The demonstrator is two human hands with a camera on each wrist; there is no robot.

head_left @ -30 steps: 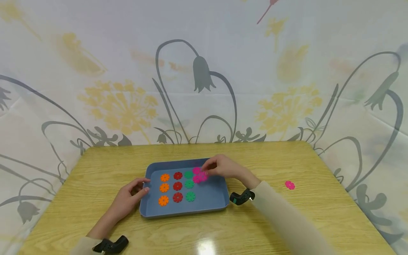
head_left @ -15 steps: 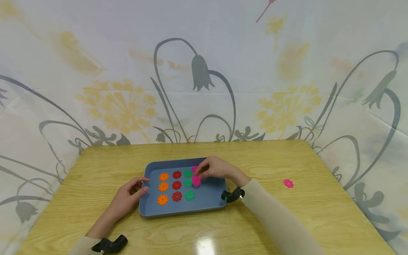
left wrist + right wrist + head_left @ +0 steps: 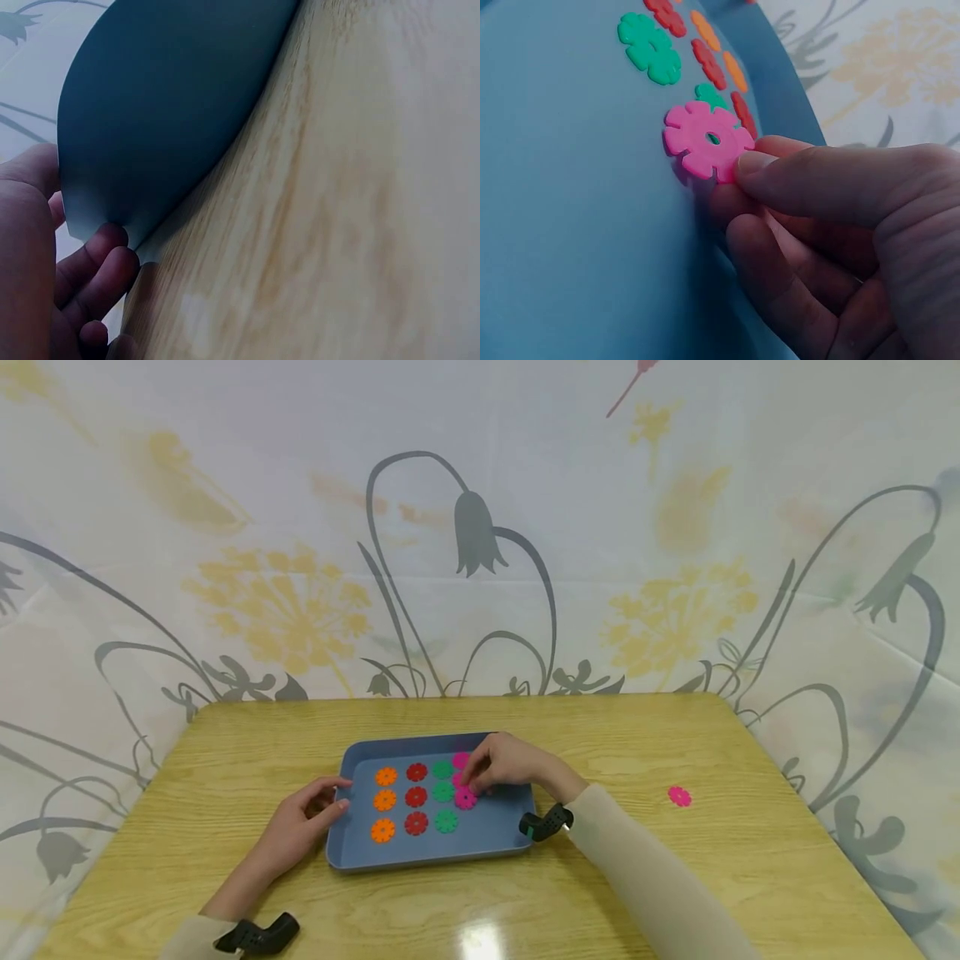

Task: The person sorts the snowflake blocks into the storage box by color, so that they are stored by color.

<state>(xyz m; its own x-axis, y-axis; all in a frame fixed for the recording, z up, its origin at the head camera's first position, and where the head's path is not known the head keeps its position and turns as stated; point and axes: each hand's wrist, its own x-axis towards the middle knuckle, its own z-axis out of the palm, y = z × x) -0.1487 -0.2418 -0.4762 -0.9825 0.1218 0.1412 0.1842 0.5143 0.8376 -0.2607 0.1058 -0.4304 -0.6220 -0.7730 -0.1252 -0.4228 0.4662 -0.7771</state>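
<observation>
In the head view, my left hand (image 3: 303,822) holds the left end of the blue-grey tray (image 3: 495,843); the left wrist view shows its fingertips (image 3: 112,238) against the outside of the tray wall (image 3: 172,97). Over the tray's right half, my right hand (image 3: 510,760) pinches a pink notched flower disc (image 3: 701,142) between thumb and fingers. This disc is tilted just above the tray floor in the right wrist view. Another pink disc (image 3: 461,761) lies farther back, partly covered by the fingers. To the left are columns of green discs (image 3: 446,821), red discs (image 3: 416,823) and orange discs (image 3: 383,830).
One loose pink disc (image 3: 679,797) lies on the wooden table (image 3: 600,727), right of the tray. A flower-printed curtain (image 3: 480,610) hangs behind the table's back edge. Dark wrist cameras (image 3: 258,935) are strapped to both forearms.
My right hand has shifted left, then slightly toward me, over the tray with the pink disc, which now sits beside the middle green disc. The left hand stays at the tray's end.
</observation>
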